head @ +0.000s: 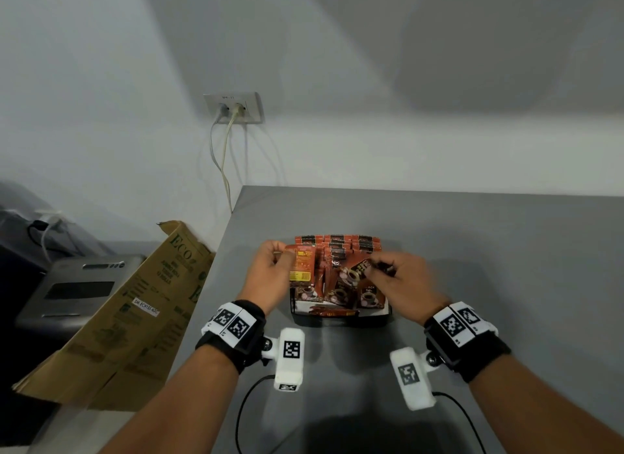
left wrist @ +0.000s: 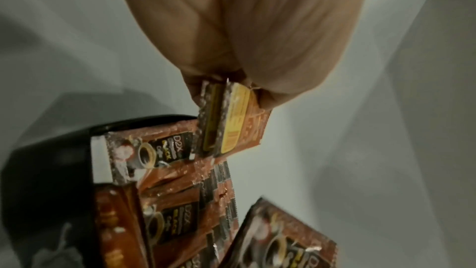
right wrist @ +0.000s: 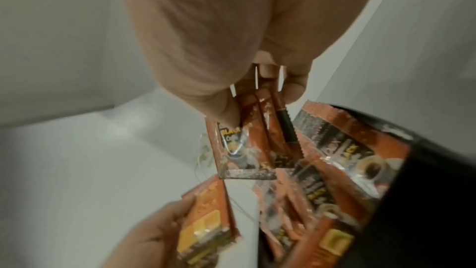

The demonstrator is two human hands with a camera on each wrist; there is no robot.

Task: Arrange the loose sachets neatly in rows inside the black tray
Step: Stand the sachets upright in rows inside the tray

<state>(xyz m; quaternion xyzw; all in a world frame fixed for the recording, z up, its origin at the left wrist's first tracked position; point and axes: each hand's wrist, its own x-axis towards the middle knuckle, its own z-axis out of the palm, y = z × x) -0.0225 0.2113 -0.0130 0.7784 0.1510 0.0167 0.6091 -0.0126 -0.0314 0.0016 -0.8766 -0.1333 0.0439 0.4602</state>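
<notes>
Grey table (head: 439, 237) meets white wall (head: 337, 82) with a socket (head: 233, 108).

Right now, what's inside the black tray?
The black tray holds orange-brown coffee sachets standing in rows, fronts toward the camera. The left hand and right hand each hold sachets above it. The tray floor and lower sachet edges are covered.

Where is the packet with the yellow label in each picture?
Head view: the yellow-label sachet sits left of center, gripped by the left hand above the black tray.
Left wrist view: center, hanging from the fingers.
Right wrist view: bottom left, in the left hand.
Shared landmark: the black tray full of sachets.
</notes>
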